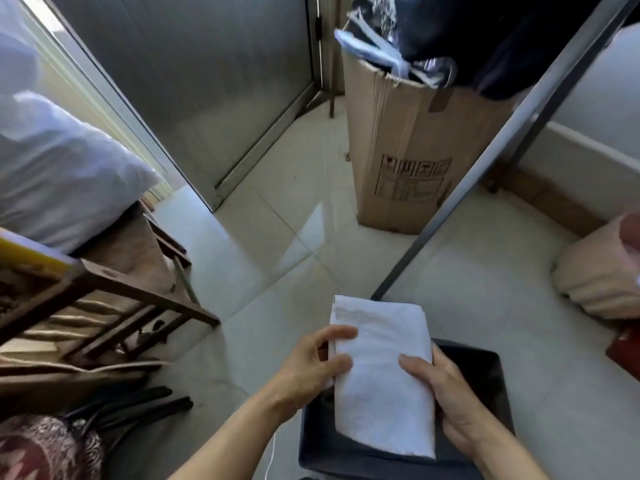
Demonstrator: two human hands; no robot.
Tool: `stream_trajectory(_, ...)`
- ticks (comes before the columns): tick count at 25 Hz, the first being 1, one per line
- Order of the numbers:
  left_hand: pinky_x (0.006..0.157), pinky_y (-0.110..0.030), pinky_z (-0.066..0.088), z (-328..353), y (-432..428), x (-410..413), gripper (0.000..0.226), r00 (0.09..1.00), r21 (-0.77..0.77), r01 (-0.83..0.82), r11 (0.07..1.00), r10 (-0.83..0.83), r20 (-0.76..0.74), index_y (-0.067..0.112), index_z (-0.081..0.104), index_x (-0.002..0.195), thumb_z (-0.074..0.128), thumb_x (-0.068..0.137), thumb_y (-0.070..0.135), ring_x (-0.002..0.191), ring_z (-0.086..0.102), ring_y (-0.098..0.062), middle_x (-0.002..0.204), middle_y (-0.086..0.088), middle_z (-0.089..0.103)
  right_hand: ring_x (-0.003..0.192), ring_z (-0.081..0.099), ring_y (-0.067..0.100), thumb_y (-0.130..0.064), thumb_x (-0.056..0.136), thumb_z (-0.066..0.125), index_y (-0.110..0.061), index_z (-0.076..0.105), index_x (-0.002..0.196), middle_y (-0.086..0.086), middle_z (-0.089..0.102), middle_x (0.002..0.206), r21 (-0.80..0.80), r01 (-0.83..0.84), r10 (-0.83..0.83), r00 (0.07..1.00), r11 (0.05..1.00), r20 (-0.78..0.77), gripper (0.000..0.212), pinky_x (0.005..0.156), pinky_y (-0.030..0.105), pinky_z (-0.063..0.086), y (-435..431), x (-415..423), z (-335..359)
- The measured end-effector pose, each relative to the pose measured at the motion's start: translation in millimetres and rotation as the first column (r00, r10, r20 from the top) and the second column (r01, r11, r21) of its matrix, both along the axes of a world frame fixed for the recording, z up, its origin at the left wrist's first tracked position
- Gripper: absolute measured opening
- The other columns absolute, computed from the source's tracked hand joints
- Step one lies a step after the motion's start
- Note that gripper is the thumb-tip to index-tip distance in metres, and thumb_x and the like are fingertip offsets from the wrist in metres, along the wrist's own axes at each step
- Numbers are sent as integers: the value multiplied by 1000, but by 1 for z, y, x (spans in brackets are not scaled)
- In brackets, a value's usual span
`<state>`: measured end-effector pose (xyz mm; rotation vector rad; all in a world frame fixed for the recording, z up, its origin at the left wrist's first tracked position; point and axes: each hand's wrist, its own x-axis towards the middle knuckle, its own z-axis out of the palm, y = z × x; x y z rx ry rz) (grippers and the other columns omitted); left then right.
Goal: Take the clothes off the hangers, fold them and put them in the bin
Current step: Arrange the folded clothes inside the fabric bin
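A folded white cloth was held over the dark bin, left hand pinched its left edge, right hand kept a curled grip round its right edge, tiled floor beneath.

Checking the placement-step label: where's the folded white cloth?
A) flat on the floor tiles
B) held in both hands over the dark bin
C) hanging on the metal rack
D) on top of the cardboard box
B: the left hand and right hand grip opposite sides of the folded white cloth, which is over the open dark bin.
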<state>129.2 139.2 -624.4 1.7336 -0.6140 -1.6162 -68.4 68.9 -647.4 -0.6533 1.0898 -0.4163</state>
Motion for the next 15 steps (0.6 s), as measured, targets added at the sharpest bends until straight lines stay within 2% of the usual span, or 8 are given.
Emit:
stream_trajectory(2, 58, -15, 47, -46, 11, -4, 40, 1000, 66, 18, 998, -18, -11, 26, 60, 121, 55, 91, -1, 76, 63, -6, 107, -2, 65, 105, 68, 35, -12, 66, 71, -15, 60, 123, 16, 71, 114, 56, -11, 13, 1000, 998, -24, 58, 93, 49, 52, 12, -5, -46)
stream_trajectory(4, 59, -16, 49, -93, 23, -10, 43, 1000, 114, 20, 993, -19, -10, 28, 60, 120, 51, 92, -3, 80, 64, -7, 111, 0, 63, 103, 69, 34, -9, 68, 72, -15, 60, 122, 14, 72, 112, 80, -16, 24, 995, 997, -98, 56, 90, 47, 53, 26, -7, -90)
stream_trajectory(7, 63, -19, 54, -157, 39, -18, 44, 1000, 180, -12, 984, 9, 18, 33, 59, 119, 49, 94, -2, 91, 64, -10, 117, 2, 59, 97, 70, 32, -7, 85, 68, -18, 61, 117, 10, 73, 106, 127, -17, 47, 972, 992, -232, 35, 80, 44, 56, 40, -7, -150)
stream_trajectory(9, 65, -21, 55, -199, 48, -23, 46, 999, 221, -23, 975, 16, 31, 34, 57, 120, 47, 93, -3, 97, 62, -11, 119, 3, 57, 97, 68, 32, -8, 90, 63, -22, 60, 114, 9, 72, 106, 184, -33, 87, 951, 982, -297, 28, 83, 49, 56, 45, -6, -189)
stream_trajectory(11, 69, -23, 56, -235, 54, -27, 53, 998, 252, -28, 967, 11, 65, 36, 55, 121, 42, 91, -6, 103, 61, -15, 124, 3, 53, 97, 68, 32, -6, 90, 61, -23, 60, 114, 8, 71, 107, 226, -49, 121, 942, 973, -315, 30, 85, 52, 56, 46, -4, -219)
stream_trajectory(15, 91, -26, 52, -299, 53, -34, 63, 986, 260, -59, 964, 15, 167, 32, 53, 125, 32, 84, -12, 113, 54, -17, 132, 3, 47, 100, 68, 33, 7, 86, 57, -19, 58, 121, 11, 71, 110, 239, -65, 144, 933, 969, -329, 44, 84, 49, 57, 44, 0, -283)
